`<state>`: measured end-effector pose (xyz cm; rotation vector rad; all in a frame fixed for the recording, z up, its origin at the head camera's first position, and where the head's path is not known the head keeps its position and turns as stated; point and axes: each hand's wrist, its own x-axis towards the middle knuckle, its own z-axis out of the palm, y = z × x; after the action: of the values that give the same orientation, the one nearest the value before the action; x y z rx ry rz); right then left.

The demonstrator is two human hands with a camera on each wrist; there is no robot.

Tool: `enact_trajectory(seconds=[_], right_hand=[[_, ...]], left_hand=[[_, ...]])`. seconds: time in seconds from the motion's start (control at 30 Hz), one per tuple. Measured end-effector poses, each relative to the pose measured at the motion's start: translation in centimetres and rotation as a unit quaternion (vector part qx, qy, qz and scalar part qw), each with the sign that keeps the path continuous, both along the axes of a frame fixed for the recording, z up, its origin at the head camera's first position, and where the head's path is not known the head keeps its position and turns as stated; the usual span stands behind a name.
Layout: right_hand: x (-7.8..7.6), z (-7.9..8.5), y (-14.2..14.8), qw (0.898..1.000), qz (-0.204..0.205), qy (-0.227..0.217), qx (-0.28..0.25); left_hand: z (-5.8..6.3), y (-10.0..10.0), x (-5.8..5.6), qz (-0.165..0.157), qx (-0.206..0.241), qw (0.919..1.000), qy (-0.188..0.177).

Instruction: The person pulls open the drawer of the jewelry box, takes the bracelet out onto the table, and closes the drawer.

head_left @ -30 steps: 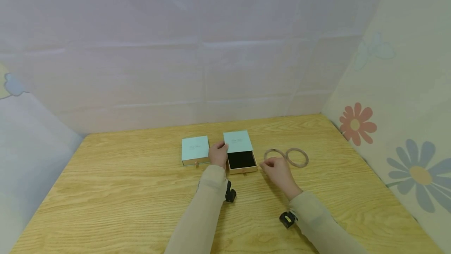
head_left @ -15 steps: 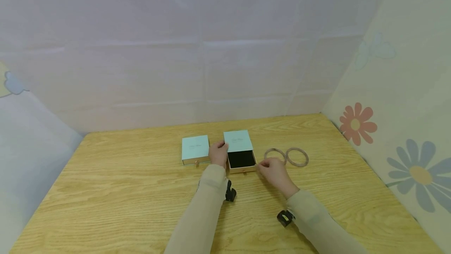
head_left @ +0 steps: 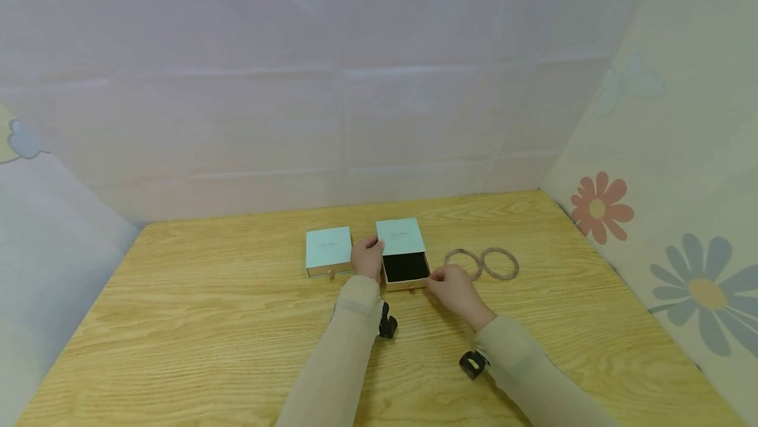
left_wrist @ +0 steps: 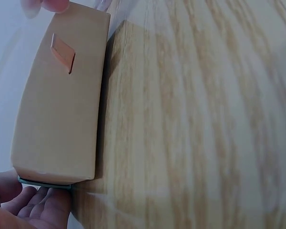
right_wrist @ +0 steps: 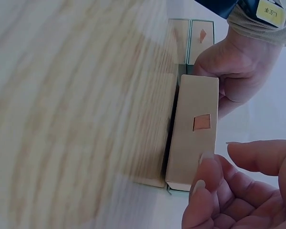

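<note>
A pale blue drawer-style gift box (head_left: 400, 237) lies on the table, its drawer (head_left: 406, 268) pulled out toward me and showing a black inside. The drawer's front (right_wrist: 195, 129) is tan with a small orange ribbon tab (right_wrist: 202, 122). My left hand (head_left: 367, 260) grips the box's left side; in the left wrist view its bent fingers (left_wrist: 50, 205) lie at that end. My right hand (head_left: 454, 289) is at the drawer's front right corner. In the right wrist view, its thumb and fingertips stand apart, the fingertips beside the drawer front. Whether they touch it I cannot tell.
To the left lies a second pale blue box (head_left: 328, 248), its drawer pushed in. Right of the open box, two ring-shaped bangles (head_left: 500, 264) lie side by side, one (head_left: 462, 251) partly behind my right hand. Cloth-covered walls (head_left: 343, 118) stand behind and beside the wooden table (head_left: 207, 322).
My right hand has moved left, from beside the drawer to its front right corner. The left hand, both boxes and the bangles have kept their places.
</note>
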<state>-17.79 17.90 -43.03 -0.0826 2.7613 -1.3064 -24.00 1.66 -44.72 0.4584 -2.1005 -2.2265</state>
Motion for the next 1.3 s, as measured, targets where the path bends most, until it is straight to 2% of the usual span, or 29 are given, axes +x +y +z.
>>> enact_trajectory(seconds=[0.33, 0.47, 0.87, 1.1, 1.3], right_hand=[[0.0, -0.1, -1.0, 0.999, 0.015, -0.039, -0.031], [-0.1, -0.2, -1.5, 0.997, 0.012, -0.057, -0.04], [-0.1, -0.5, -2.5, 0.996, 0.016, -0.073, -0.038], [-0.2, -0.8, -2.9, 0.997, 0.024, -0.066, -0.037], [-0.2, -0.3, -2.9, 0.994, 0.035, -0.086, -0.061]], left_hand=[[-0.2, -0.1, -0.3, -0.001, 0.007, 1.0, -0.006], [0.0, 0.0, -0.1, -0.001, 0.004, 1.0, -0.006], [0.8, 0.0, 0.8, -0.004, 0.006, 1.0, 0.001], [0.2, -0.1, 0.3, -0.003, 0.014, 0.9999, 0.003], [-0.3, -0.1, -0.2, -0.006, 0.016, 0.9998, -0.005]])
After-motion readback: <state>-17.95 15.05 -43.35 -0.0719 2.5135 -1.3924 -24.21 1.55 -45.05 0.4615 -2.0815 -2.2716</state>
